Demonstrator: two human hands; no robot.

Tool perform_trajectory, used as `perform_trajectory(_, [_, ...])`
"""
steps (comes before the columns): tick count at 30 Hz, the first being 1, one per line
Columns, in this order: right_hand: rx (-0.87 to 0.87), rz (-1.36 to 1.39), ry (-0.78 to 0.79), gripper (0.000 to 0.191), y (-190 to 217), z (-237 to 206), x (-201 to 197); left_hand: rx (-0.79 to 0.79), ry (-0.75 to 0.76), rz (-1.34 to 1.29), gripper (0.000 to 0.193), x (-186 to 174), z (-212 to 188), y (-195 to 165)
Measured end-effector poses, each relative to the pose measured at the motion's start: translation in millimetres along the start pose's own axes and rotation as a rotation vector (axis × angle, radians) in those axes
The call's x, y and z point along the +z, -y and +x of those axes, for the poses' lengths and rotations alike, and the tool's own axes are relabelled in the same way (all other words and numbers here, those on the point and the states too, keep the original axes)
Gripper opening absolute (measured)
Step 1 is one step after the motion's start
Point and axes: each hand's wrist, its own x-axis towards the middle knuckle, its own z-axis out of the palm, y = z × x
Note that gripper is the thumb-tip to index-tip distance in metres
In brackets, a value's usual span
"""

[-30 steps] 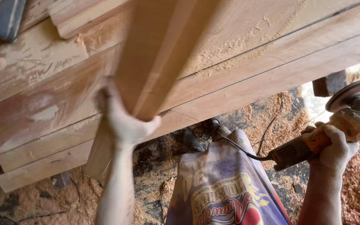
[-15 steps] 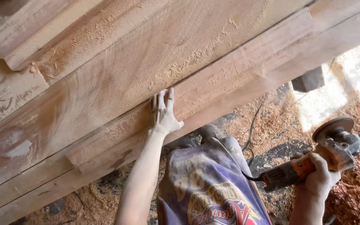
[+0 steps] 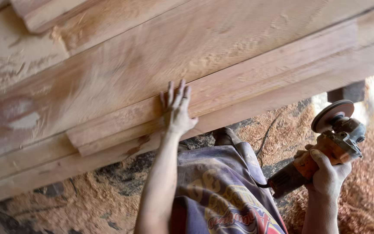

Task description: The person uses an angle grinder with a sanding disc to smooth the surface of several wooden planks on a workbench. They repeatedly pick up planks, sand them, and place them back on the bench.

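1. Left hand (image 3: 177, 113) open, palm flat, fingers spread on the long pale sanded wooden plank (image 3: 221, 102) that tops a stack of boards
2. Right hand (image 3: 327, 174) closed round the orange angle grinder with round sanding disc (image 3: 332, 134), held low right, well apart from the plank
3. Judgement: feel the face for rough spots, keep the disc clear of the purple printed shirt (image 3: 221, 195) and black cord (image 3: 262, 185)
4. Sawdust-covered floor (image 3: 369, 199) below

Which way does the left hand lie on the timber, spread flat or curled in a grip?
Spread flat. The left hand presses its palm on the long plank, fingers straight and slightly apart, nothing gripped.
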Motion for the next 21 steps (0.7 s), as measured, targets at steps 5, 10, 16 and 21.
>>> perform_trajectory(5, [-0.008, 0.025, 0.211, 0.039, -19.2, -31.4, 52.0, -0.061, -0.337, -0.193, 0.098, 16.5, -53.0, 14.9])
perform_trajectory(10, [-0.068, -0.047, 0.508, 0.045, -54.0, -75.1, 171.2, -0.145, -0.024, -0.785, 0.088, -3.5, -148.1, 23.0])
perform_trajectory(16, [-0.498, -1.062, 0.655, 0.095, -112.2, -193.3, 365.3, -0.416, 0.023, -0.969, 0.102, -43.6, -219.7, 81.8])
perform_trajectory(21, [-0.376, -0.962, 1.031, 0.100, -148.0, -288.0, 486.9, -0.654, -0.272, -0.927, 0.093, -56.7, -264.3, 185.6])
